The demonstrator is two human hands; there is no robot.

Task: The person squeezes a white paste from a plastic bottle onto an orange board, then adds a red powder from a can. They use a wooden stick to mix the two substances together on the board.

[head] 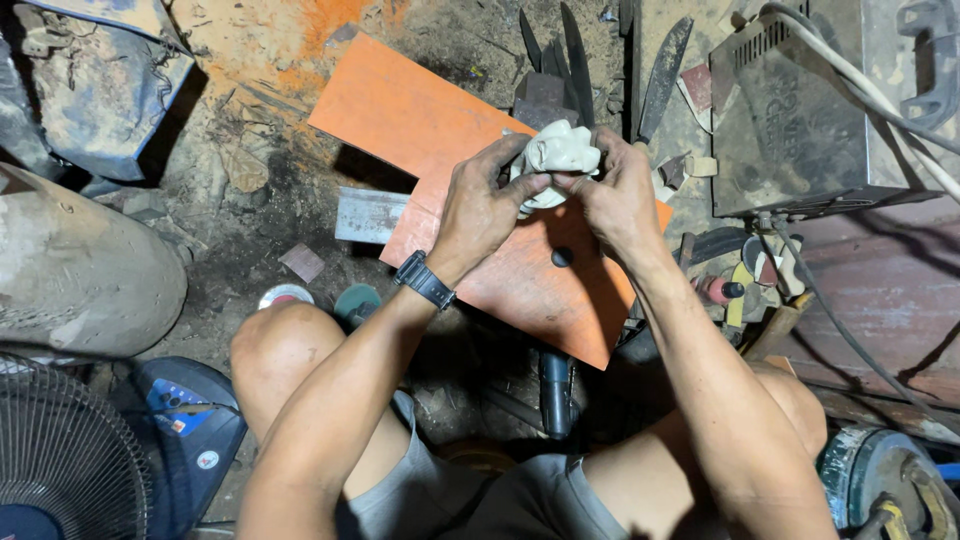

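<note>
Nearest the camera: 2 bare knees, a fan [60,460] at lower left and a grinder [890,490] at lower right. Above the orange board [420,115] lying on the dirt floor, both hands work 1 white cloth [558,152], held in the air over the board's right edge. The left hand [483,205], with a black watch [424,280] on its wrist, pinches the cloth's left side with curled fingers. The right hand [618,195] grips its right side, fingers pressed together. The step appears to be bunching or unfolding the cloth; continuing calls for a steady 2-handed grip. Beyond lie dark blades [560,45] and a grey metal box [790,110].
</note>
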